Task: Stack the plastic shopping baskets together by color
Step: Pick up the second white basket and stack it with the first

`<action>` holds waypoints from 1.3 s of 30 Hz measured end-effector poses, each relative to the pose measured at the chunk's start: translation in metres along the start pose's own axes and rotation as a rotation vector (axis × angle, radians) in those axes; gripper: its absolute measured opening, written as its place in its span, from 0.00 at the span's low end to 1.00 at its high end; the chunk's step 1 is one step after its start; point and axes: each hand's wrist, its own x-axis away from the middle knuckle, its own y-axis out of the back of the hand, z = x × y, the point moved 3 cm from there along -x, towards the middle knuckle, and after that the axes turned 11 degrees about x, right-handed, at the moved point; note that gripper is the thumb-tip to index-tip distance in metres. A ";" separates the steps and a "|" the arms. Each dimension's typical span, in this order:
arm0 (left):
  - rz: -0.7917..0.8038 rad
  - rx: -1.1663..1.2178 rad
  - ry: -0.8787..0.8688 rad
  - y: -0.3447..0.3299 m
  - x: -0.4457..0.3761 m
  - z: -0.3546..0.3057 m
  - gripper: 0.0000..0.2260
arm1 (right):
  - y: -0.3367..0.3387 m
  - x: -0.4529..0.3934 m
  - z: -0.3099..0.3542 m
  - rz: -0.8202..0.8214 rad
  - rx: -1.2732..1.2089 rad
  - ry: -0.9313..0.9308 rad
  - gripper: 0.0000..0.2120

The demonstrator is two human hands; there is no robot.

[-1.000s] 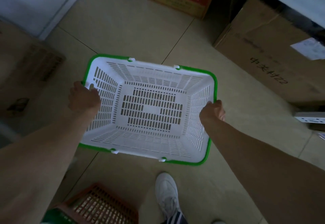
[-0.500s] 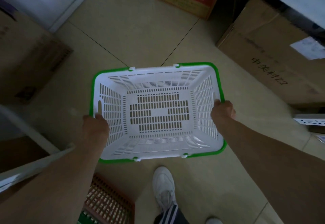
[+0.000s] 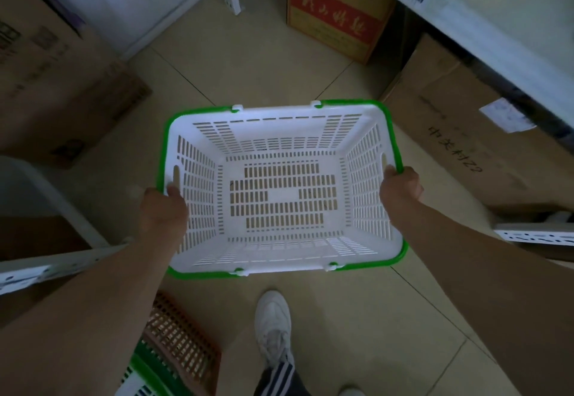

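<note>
I hold a white slotted shopping basket with a green rim (image 3: 198,112) level above the tiled floor, its open top facing me. My left hand (image 3: 163,212) grips its left rim near the handle slot. My right hand (image 3: 400,184) grips the right rim. The basket has nothing inside. At the bottom left, partly hidden by my left forearm, a brown-red basket (image 3: 183,339) lies beside a green and white basket (image 3: 146,377).
Cardboard boxes stand around: a red-labelled one (image 3: 335,19) at the back, a large one (image 3: 466,134) at the right, another (image 3: 56,85) at the left. White metal shelf parts (image 3: 534,237) lie right and left. My white shoe (image 3: 273,327) is on the floor below the basket.
The basket has turned from skewed to square with me and shifted slightly right. The view has tilted up, showing more of the boxes and the shelf at the back.
</note>
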 end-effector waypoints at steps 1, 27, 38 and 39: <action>-0.010 0.000 -0.018 0.007 0.003 -0.001 0.26 | 0.007 0.005 0.000 -0.009 -0.001 0.020 0.22; -0.207 0.333 0.036 0.181 0.130 0.017 0.24 | 0.166 0.165 0.009 -0.103 0.001 0.343 0.25; -0.321 0.607 0.128 0.272 0.174 0.102 0.21 | 0.189 0.258 0.016 -0.156 0.117 0.533 0.22; -0.320 0.630 0.141 0.281 0.179 0.113 0.20 | 0.188 0.269 0.016 -0.156 0.123 0.552 0.22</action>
